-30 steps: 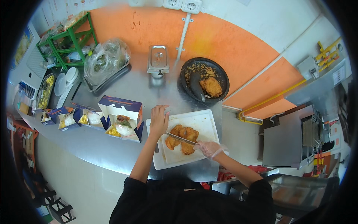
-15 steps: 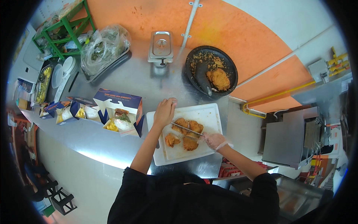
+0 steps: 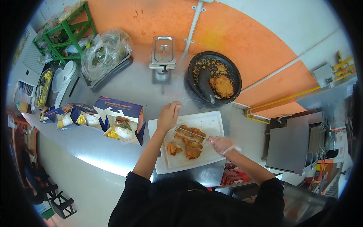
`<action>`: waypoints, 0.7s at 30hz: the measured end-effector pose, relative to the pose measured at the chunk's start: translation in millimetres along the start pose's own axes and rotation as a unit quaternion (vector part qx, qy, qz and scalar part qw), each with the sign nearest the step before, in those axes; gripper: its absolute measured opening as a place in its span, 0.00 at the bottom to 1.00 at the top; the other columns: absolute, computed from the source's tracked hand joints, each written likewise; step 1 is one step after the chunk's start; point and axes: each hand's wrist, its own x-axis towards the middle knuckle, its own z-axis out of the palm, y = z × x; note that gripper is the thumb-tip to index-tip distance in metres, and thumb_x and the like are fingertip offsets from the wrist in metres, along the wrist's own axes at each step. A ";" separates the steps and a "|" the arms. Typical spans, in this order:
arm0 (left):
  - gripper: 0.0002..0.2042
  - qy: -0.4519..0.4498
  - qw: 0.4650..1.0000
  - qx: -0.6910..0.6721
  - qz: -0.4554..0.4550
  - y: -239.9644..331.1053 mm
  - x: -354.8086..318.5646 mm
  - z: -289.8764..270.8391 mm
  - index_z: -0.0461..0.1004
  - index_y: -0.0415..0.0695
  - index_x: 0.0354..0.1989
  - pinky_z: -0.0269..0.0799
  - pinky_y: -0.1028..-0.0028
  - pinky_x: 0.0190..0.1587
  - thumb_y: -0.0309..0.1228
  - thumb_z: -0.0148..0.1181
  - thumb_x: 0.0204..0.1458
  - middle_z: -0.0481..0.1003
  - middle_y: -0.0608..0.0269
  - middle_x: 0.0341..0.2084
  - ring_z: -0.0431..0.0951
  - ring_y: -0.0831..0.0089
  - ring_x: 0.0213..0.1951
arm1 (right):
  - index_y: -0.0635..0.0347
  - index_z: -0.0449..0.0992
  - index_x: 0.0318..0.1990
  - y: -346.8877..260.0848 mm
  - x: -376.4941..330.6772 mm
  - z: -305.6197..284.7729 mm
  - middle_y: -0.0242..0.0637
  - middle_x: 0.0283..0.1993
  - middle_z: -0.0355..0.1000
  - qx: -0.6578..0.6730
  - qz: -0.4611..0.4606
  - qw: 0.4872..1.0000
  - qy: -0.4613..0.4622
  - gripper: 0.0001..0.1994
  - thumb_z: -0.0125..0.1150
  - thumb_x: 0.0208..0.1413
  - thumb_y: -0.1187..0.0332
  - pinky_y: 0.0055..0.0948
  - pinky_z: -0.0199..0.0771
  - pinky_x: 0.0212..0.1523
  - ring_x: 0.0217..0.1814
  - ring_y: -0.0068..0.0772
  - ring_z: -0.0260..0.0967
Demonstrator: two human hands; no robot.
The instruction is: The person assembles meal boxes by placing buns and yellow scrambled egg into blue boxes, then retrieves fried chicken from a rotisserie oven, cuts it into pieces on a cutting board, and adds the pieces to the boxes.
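A white cutting board [image 3: 172, 163] lies on the steel counter with fried breaded cutlet [image 3: 193, 152] pieces on it. My right hand [image 3: 222, 145], in a clear plastic glove, grips a knife [image 3: 194, 135] by its handle. The blade lies slantwise across the upper pieces, where cuts show in the crust. A smaller chunk [image 3: 173, 148] sits apart at the left. My left hand [image 3: 169, 116] is over the board's upper left edge, near the knife tip, fingers stretched out and holding nothing. Its thumb is mostly hidden.
Behind the board stands a black bowl [image 3: 235, 68] with crumbs, another cutlet [image 3: 224, 86] and a dark utensil. Open meal boxes [image 3: 120, 105] line the counter at left. A lidded steel container [image 3: 163, 50], bagged greens [image 3: 106, 53] and a green rack [image 3: 68, 34] are farther back.
The knife has shifted slightly up and right across the upper pieces, and more cut lines show in them. My left hand stays near the board's upper left edge.
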 end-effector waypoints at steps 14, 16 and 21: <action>0.11 0.001 0.998 0.039 -0.049 20.4 1.9 -8.7 0.68 0.45 0.48 0.65 0.59 0.42 0.34 0.44 0.61 0.71 0.52 0.27 0.71 0.52 0.35 | 0.54 0.67 0.40 -12.3 -4.6 -8.7 0.47 0.24 0.72 0.049 0.042 0.997 -0.035 0.10 0.42 0.62 0.60 0.50 0.70 0.26 0.27 0.53 0.72; 0.11 0.009 0.998 0.043 -0.051 44.7 -10.0 -34.0 0.69 0.45 0.48 0.66 0.59 0.41 0.34 0.45 0.61 0.71 0.52 0.27 0.71 0.52 0.34 | 0.53 0.67 0.41 -41.9 -21.9 -31.8 0.47 0.24 0.72 0.039 0.051 0.997 -0.042 0.10 0.42 0.62 0.60 0.50 0.70 0.26 0.27 0.53 0.72; 0.10 0.004 0.997 0.067 -0.035 56.6 -45.9 -68.4 0.69 0.44 0.47 0.67 0.60 0.38 0.32 0.47 0.60 0.72 0.51 0.27 0.73 0.52 0.34 | 0.53 0.68 0.41 -81.6 -42.0 -25.6 0.46 0.26 0.72 0.091 0.034 0.992 -0.085 0.12 0.42 0.63 0.58 0.49 0.69 0.25 0.26 0.52 0.71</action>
